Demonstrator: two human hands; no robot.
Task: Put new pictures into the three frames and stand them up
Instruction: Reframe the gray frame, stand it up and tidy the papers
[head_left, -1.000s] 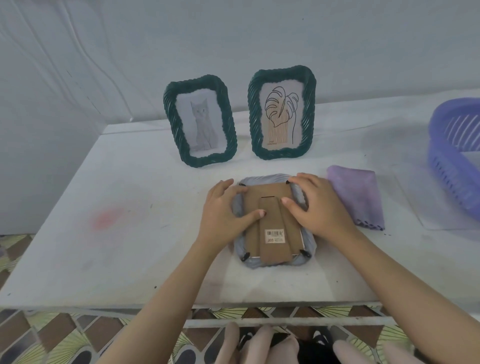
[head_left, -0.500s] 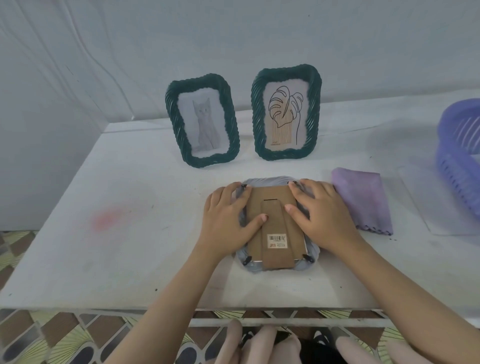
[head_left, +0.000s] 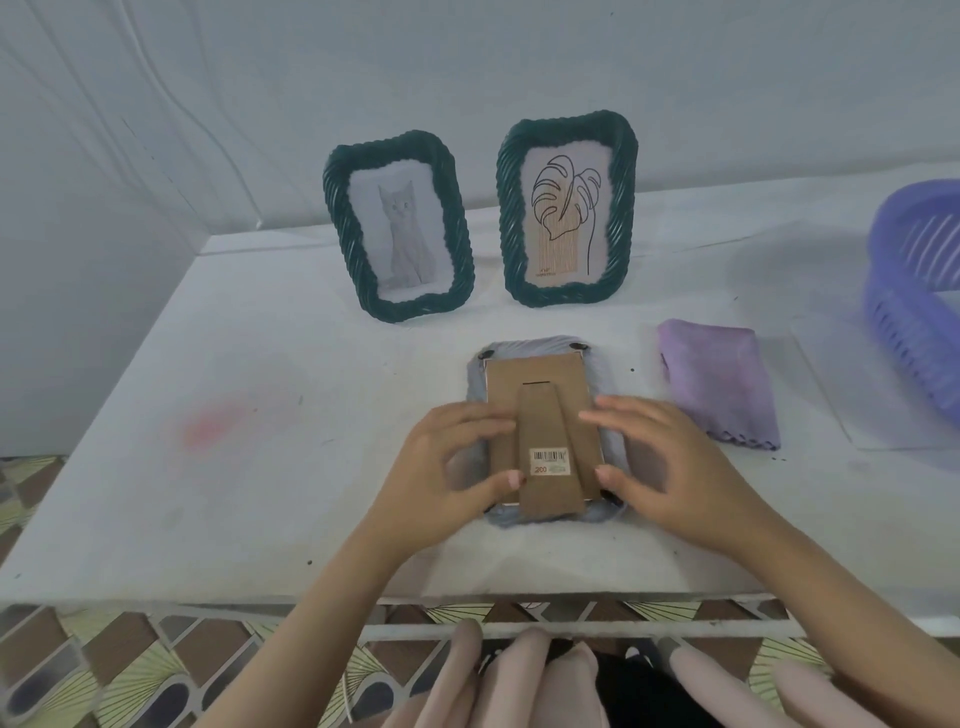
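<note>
The third frame (head_left: 535, 347) lies face down on the desk (head_left: 260, 364) between the left hand (head_left: 441, 478) and right hand (head_left: 675, 467), both loosely spread with fingertips on its backing board (head_left: 535, 371), so closing appears in hand; next, lock the near clips (head_left: 612, 497), then stand it up.

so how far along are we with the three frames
Two done: the cat frame and the leaf frame stand upright at the back with pictures in. In hand: the grey frame lies face down, left hand and right hand touching its cardboard back. To do: stand it up; whether its picture is in can't be seen.
</note>
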